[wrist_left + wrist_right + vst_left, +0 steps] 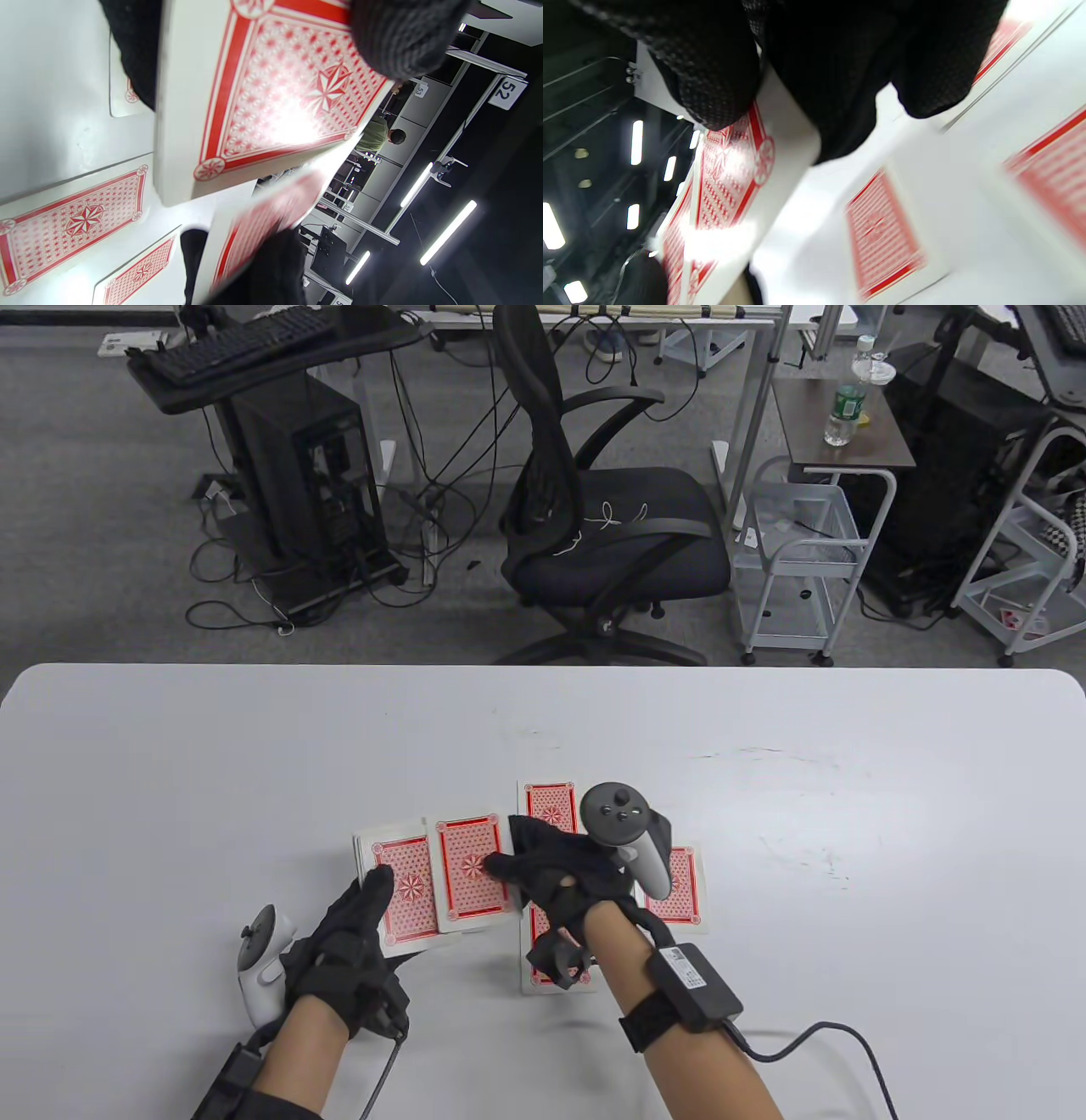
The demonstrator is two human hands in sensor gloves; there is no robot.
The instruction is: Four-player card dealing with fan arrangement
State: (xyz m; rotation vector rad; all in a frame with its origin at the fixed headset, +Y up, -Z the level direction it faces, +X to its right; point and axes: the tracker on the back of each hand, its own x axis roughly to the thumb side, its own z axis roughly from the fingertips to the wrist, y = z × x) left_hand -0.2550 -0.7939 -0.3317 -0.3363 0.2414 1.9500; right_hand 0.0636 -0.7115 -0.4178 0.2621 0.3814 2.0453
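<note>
Gleaming white table (764, 746), seemingly office-bound.

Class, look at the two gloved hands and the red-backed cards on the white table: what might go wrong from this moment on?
1. The right hand pinches one red-backed playing card right beside the red-backed deck in the left hand; a second card may come away with it.
2. Red-backed cards lying face down on the white table, such as the far one, sit under the right hand, so its sleeve or cable might drag them askew.
3. The left grip looks loose; the deck may splay.
</note>
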